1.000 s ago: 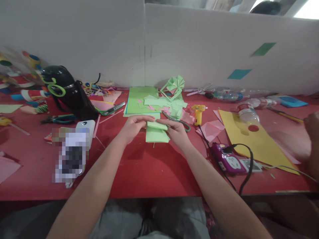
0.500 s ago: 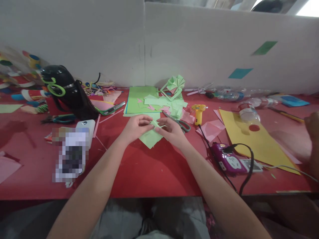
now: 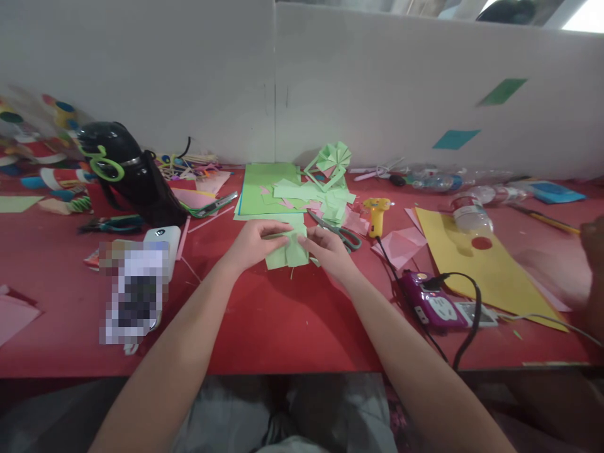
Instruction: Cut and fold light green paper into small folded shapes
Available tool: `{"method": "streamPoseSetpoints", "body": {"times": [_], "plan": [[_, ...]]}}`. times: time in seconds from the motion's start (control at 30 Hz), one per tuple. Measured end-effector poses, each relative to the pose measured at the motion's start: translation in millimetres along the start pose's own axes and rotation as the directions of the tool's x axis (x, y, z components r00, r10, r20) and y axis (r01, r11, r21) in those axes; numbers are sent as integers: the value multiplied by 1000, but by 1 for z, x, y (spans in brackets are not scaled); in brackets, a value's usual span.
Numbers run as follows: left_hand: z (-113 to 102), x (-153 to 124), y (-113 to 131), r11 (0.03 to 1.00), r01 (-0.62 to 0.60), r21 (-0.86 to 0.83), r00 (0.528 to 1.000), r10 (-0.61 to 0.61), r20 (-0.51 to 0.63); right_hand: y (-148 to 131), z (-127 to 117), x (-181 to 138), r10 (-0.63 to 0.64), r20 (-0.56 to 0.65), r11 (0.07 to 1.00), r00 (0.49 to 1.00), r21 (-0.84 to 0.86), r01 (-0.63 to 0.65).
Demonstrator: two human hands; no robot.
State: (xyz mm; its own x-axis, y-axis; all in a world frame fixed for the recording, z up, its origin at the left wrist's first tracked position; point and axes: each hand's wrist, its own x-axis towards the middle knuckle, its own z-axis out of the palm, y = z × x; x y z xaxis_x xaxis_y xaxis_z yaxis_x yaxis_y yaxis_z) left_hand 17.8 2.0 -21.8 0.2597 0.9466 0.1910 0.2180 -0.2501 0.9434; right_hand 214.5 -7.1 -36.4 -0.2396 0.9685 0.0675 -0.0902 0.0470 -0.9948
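Note:
A folded piece of light green paper (image 3: 287, 253) is held just above the red table (image 3: 283, 321), near the middle. My left hand (image 3: 255, 241) pinches its upper left part with closed fingers. My right hand (image 3: 328, 246) grips its right edge, fingers curled. Behind the hands lie a stack of green sheets (image 3: 264, 185), a heap of green paper scraps (image 3: 325, 200) and a folded green paper fan shape (image 3: 333, 160). Grey-handled scissors (image 3: 340, 231) rest just beyond my right hand.
A yellow glue gun (image 3: 377, 214), pink paper (image 3: 401, 242), a yellow sheet (image 3: 481, 267) with a plastic bottle (image 3: 469, 217), and a purple power strip (image 3: 431, 302) with black cable lie to the right. A black bag (image 3: 129, 170), pliers (image 3: 113, 224) and a white device (image 3: 163, 242) sit left. Another person's hand (image 3: 592, 242) shows at the right edge.
The green paper was turned and refolded between my hands; it went from a flat rectangle to a tilted shape, and now sits smaller and closer to the green stack.

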Motion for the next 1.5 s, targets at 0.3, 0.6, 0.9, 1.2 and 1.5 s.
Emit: {"method": "streamPoseSetpoints", "body": {"times": [0.3,0.6,0.9,1.2,1.5], "plan": [[1,0,3,999,32,-6,999,-32,-14,3,0,1,-5,-29,1000,1000,-15,5],[-1,-2,7,998,62,-30,998,-63,-5,2,-2,1,-3,23,1000,1000,-9,4],[-3,-5,13,991,129,-38,992,-128,15,2,-4,1,-12,38,998,999,-59,14],[-3,-1,9,991,99,87,995,-101,20,1,-1,1,3,19,997,1000,-74,-2],[1,-5,14,988,143,50,985,-147,92,1,-6,1,-82,-14,986,997,-148,79]]}}
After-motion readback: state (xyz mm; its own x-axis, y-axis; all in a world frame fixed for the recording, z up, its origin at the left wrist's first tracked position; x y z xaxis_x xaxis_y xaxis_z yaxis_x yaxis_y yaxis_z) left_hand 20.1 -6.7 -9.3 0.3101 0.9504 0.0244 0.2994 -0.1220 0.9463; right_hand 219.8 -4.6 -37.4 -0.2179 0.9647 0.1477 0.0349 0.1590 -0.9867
